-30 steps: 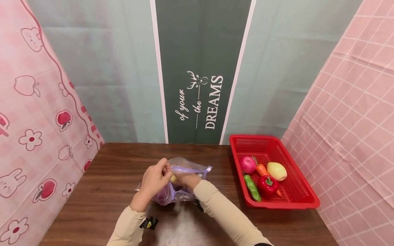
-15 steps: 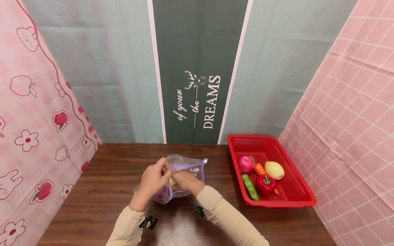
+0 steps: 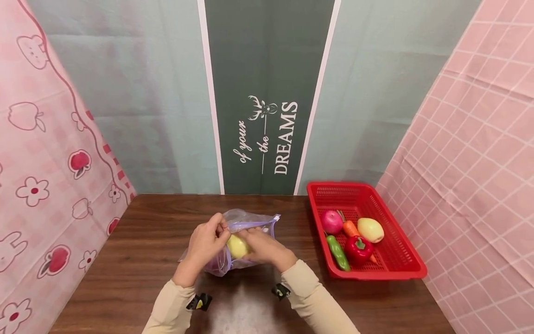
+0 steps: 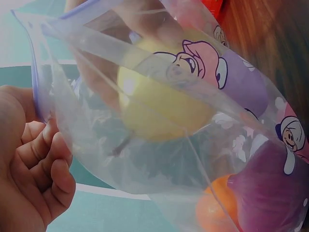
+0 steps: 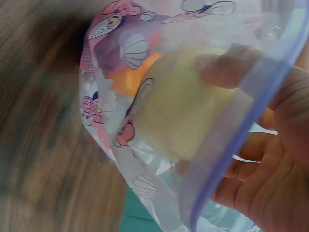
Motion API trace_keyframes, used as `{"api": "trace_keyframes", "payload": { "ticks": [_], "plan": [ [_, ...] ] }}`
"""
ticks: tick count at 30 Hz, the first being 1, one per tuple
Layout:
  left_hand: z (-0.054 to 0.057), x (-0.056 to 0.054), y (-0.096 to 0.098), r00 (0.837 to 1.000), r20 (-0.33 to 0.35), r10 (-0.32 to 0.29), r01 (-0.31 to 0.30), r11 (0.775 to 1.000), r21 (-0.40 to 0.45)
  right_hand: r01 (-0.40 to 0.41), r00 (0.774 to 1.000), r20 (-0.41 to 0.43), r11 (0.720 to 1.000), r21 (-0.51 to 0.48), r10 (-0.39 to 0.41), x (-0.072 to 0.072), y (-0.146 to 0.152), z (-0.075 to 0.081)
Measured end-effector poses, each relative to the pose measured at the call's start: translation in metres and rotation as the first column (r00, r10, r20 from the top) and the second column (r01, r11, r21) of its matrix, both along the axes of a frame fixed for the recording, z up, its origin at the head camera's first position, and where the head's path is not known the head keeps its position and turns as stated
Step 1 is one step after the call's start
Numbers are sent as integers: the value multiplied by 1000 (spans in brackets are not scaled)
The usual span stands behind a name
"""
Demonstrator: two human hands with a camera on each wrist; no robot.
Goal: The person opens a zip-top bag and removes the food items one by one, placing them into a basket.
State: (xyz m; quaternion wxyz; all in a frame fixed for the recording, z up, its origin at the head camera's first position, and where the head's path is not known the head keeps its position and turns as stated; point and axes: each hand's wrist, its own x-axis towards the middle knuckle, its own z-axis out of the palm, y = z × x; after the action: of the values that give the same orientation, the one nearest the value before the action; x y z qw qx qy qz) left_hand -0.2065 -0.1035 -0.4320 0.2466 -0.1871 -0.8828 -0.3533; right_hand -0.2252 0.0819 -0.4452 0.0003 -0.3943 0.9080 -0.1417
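Note:
My left hand [image 3: 206,239] pinches the purple-edged rim of a clear zip bag [image 4: 91,159] printed with cartoon figures. Inside the bag mouth is a yellow pear [image 3: 238,246], its dark stem showing in the left wrist view. Reaching into the mouth from the right, my right hand [image 3: 267,248] has its thumb and fingers spread round the pear, the thumb lying across its side in the right wrist view. Deeper in the bag lie a purple item [image 4: 270,188] shaped like an eggplant or onion and an orange round item [image 4: 217,205].
To the right stands a red plastic basket [image 3: 402,250] holding a pink round vegetable [image 3: 332,221], a carrot [image 3: 350,228], a green long vegetable [image 3: 338,253], a red bell pepper [image 3: 359,249] and a pale yellow fruit [image 3: 370,230]. The table [image 3: 146,241] is wood-grained, with fabric walls around it.
My right hand has drawn back to the right, and its fingers have spread, so more of the pear shows. My left hand keeps its pinch on the bag rim.

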Motion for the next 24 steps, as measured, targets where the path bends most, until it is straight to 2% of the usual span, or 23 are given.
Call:
{"api": "trace_keyframes", "payload": {
  "ticks": [5, 14, 24],
  "plan": [
    [0, 1, -1, 1000, 12, 6, -6, 1000, 0, -10, 1000, 12, 1000, -28, 10, 8, 8, 9],
    [1, 1, 0, 1000, 16, 12, -12, 1000, 15, -45, 999, 16, 995, -94, 47, 15, 23, 14],
    [3, 2, -1, 1000, 9, 8, -8, 1000, -5, 32, 999, 18, 993, -116, -30, 21, 39, 18]
  ]
}}
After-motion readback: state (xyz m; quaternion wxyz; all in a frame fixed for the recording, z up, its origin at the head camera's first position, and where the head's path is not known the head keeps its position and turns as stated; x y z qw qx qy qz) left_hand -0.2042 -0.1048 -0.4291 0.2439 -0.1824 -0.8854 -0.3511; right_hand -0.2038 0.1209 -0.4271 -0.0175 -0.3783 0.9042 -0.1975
